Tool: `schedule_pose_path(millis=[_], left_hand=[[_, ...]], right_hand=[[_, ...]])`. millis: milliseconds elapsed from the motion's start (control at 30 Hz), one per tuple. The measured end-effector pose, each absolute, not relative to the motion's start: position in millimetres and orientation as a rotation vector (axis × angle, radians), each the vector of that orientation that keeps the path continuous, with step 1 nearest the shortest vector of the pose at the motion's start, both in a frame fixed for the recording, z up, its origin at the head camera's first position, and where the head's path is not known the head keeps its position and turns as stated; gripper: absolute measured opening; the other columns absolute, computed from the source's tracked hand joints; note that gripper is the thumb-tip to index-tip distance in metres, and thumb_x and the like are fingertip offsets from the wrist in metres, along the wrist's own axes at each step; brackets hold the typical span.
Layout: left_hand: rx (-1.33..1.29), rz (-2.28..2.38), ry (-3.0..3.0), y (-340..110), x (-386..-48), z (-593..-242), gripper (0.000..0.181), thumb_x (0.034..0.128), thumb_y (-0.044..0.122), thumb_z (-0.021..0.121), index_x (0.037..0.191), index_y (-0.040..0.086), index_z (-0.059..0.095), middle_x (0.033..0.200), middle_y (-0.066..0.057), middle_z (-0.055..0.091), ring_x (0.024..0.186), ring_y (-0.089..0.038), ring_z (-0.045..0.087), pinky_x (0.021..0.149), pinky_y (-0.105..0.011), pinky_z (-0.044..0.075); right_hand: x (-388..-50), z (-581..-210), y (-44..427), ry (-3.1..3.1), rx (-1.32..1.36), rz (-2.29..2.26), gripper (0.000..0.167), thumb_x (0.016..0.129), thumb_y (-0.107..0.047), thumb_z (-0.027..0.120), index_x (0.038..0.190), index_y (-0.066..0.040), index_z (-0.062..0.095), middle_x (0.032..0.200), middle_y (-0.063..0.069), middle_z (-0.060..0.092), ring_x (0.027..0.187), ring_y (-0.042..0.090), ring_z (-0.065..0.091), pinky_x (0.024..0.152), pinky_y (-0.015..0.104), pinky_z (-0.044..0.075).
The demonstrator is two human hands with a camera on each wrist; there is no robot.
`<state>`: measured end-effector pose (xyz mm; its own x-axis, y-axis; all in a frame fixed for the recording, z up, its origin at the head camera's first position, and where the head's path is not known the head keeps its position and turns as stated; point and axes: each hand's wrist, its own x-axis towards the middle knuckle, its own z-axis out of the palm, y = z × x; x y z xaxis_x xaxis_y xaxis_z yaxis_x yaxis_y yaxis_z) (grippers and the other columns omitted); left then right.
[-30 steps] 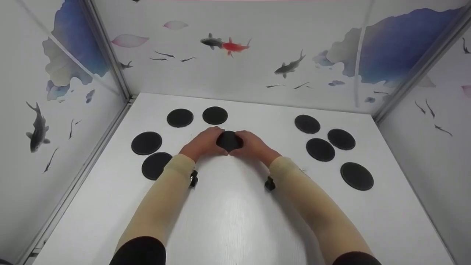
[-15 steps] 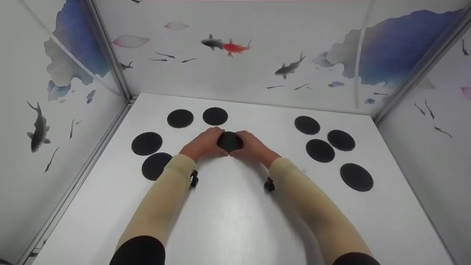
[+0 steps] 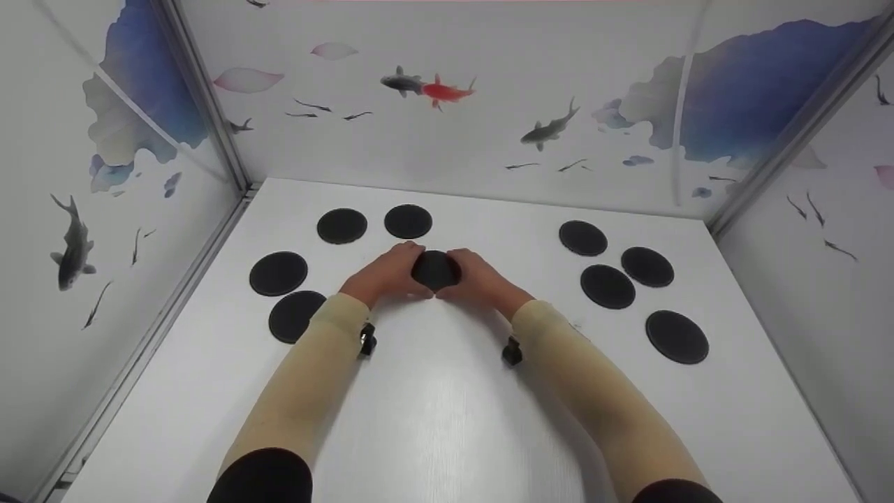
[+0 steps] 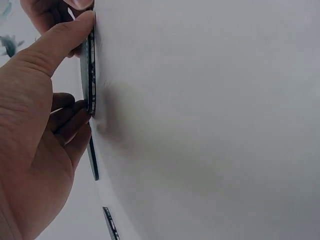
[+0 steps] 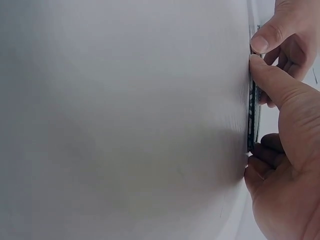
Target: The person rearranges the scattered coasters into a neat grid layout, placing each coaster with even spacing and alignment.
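Observation:
At the middle of the white table, a round black coaster [image 3: 436, 270] lies between my two hands. My left hand [image 3: 390, 273] grips its left rim, with the thumb at the near edge and the fingers round the far side. From the right, my right hand [image 3: 482, 277] holds the opposite rim in the same way, and the thumb tips almost meet. Seen edge-on in the left wrist view, the coaster [image 4: 91, 65] has a layered dark rim with pale marks; whether it is one or a stack, I cannot tell. The right wrist view shows the same patterned edge [image 5: 251, 117] low over the tabletop.
Several black coasters lie flat around: a near-left one [image 3: 297, 318] partly behind my left sleeve, a far-left one [image 3: 408, 221], and a group on the right including one [image 3: 607, 286] and the outermost [image 3: 677, 337]. Fish-printed walls [image 3: 447, 154] enclose the table [image 3: 447, 419].

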<state>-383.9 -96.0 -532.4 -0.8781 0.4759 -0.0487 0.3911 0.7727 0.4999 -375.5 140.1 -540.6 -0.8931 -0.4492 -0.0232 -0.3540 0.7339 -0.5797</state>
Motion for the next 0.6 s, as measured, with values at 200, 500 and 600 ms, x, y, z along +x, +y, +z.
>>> schedule_pose_path(millis=[200,500,600], left_hand=[[0.726,0.729,2.776,-96.3,-382.7,-529.6,0.103,0.0882,0.045,0.094,0.166,0.001,0.042,0.162,-0.016,0.049,0.149,-0.030,0.047,0.125,-0.045,0.040],[0.772,0.796,2.769,-82.0,-378.2,-525.2,0.100,0.0930,0.049,0.089,0.169,0.006,0.040,0.167,-0.014,0.044,0.155,-0.029,0.044,0.128,-0.047,0.037],[0.801,0.820,2.764,-72.8,-377.2,-524.6,0.095,0.0948,0.049,0.087,0.168,0.008,0.043,0.165,-0.012,0.047,0.153,-0.028,0.045,0.128,-0.046,0.038]], right_hand=[[-374.6,-540.2,146.0,2.774,-0.583,-0.855,0.093,0.091,-0.032,0.096,0.163,-0.001,0.047,0.163,0.018,0.052,0.152,0.032,0.048,0.129,0.046,0.037],[-364.3,-534.7,169.8,2.778,-0.544,-0.934,0.090,0.098,-0.041,0.087,0.169,-0.008,0.042,0.172,0.014,0.044,0.161,0.031,0.038,0.131,0.049,0.032],[-358.6,-531.3,183.2,2.784,-0.540,-0.985,0.084,0.101,-0.042,0.084,0.167,-0.008,0.045,0.169,0.014,0.047,0.160,0.033,0.041,0.130,0.052,0.034]])
